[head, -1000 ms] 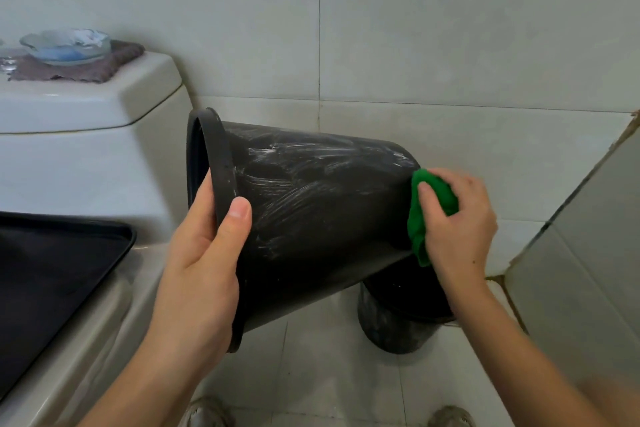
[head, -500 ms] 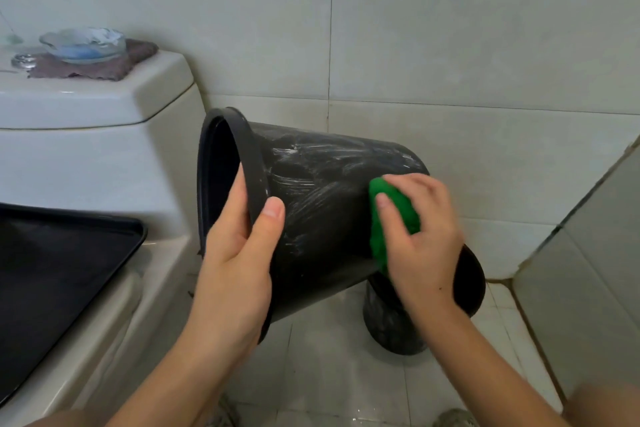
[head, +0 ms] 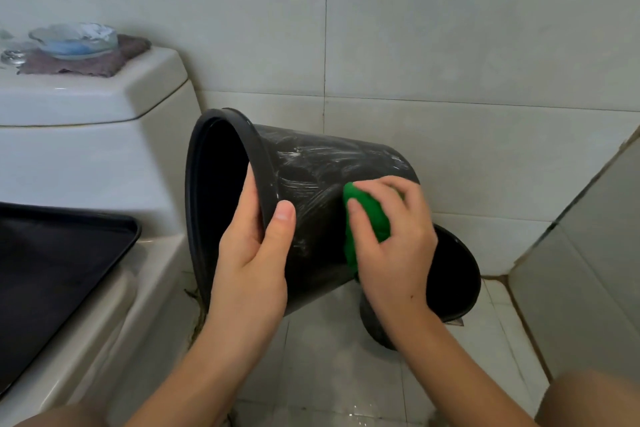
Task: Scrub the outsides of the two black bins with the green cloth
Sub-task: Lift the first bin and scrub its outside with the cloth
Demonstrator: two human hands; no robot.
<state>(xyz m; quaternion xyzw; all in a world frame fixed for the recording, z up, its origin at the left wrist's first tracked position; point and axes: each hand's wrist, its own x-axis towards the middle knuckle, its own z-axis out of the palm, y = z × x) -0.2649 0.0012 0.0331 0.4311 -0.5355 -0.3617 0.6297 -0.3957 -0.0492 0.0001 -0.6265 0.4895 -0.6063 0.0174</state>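
Note:
A black bin (head: 311, 170) is held on its side in the air, mouth to the left, its wall streaked with white suds. My left hand (head: 252, 253) grips its rim, thumb on the outside. My right hand (head: 394, 239) presses the green cloth (head: 367, 218) against the middle of the bin's wall. A second black bin (head: 457, 274) stands upright on the floor behind and below my right hand, partly hidden by it.
A white toilet cistern (head: 104, 156) stands at the left, with a glass dish (head: 74, 40) on a grey cloth (head: 86, 62) on its lid. A black tray (head: 52, 263) lies on the toilet. Tiled walls enclose the corner; the floor tiles (head: 329, 357) look wet.
My right hand has slid the green cloth leftward along the bin's wall, from its base end toward the middle. The held bin's mouth has turned a little more toward me.

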